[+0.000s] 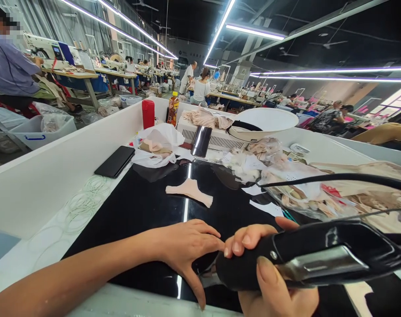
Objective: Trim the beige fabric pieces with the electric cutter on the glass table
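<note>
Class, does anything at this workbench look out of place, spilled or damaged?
Nothing looks spilled or damaged. Slightly odd: the drink bottle stands near the stacked pale fabric, where a spill could stain it. Bagged fabric at right lies jumbled, unlike the lone cut piece.

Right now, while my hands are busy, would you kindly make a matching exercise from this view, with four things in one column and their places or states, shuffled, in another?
Column one:
1. Right hand
2. Left hand
3. Pale fabric piece
4. Red container

Column two:
A. Stands beside the yellow-capped bottle
B. Open, thumb spread, over the black surface
C. Lies flat, farther off than both hands
D. Wrapped around a black handheld tool

Pairs: 1-D, 2-B, 3-C, 4-A
</note>
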A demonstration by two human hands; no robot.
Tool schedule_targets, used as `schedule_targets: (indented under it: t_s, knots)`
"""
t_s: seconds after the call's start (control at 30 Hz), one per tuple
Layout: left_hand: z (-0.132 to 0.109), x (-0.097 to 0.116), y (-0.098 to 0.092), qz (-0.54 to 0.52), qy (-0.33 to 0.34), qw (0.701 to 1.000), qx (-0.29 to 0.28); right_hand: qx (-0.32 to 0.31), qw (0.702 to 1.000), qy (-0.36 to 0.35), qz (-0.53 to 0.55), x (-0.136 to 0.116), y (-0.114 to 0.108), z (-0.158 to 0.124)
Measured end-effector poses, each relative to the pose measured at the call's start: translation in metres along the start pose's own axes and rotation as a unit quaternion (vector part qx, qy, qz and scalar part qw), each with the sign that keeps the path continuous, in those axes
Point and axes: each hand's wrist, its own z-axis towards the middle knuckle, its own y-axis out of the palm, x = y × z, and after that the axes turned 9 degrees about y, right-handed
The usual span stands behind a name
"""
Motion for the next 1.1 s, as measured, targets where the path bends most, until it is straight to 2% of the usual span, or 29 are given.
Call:
schedule_targets:
  t_s: [0.1, 0.4, 0.6, 0.73, 0.83, 0.9, 1.0, 1.1]
  knots:
    - [-0.001, 0.002, -0.003, 0.002, 0.024, 0.999, 0.023, 0.015, 1.0, 0.002, 0.005, -0.008, -0.003, 0.005]
    - [-0.01, 0.0, -0.023, 0.088, 0.034, 0.995, -0.025, 0.127, 0.991, -0.028, -0.026, -0.025, -0.024, 0.03]
    - [-0.017, -0.006, -0.041, 0.148, 0.024, 0.988, -0.037, 0.17, 0.984, -0.031, -0.031, -0.024, -0.026, 0.032]
    - [-0.021, -0.01, -0.047, 0.264, -0.024, 0.964, -0.008, 0.163, 0.986, -0.03, -0.028, -0.02, -0.022, 0.031]
    - [-0.018, -0.005, -0.039, 0.322, -0.081, 0.942, 0.045, 0.149, 0.988, -0.032, -0.026, -0.016, -0.022, 0.029]
    - [-0.013, 0.003, -0.028, 0.28, -0.11, 0.952, 0.062, 0.129, 0.991, -0.036, -0.026, -0.013, -0.023, 0.028]
    - [-0.004, 0.019, -0.009, 0.167, -0.138, 0.975, 0.053, 0.109, 0.993, -0.033, -0.027, -0.008, -0.024, 0.025]
    - [0.001, 0.031, 0.005, 0.095, -0.167, 0.981, 0.017, 0.108, 0.993, -0.031, -0.024, -0.006, -0.022, 0.023]
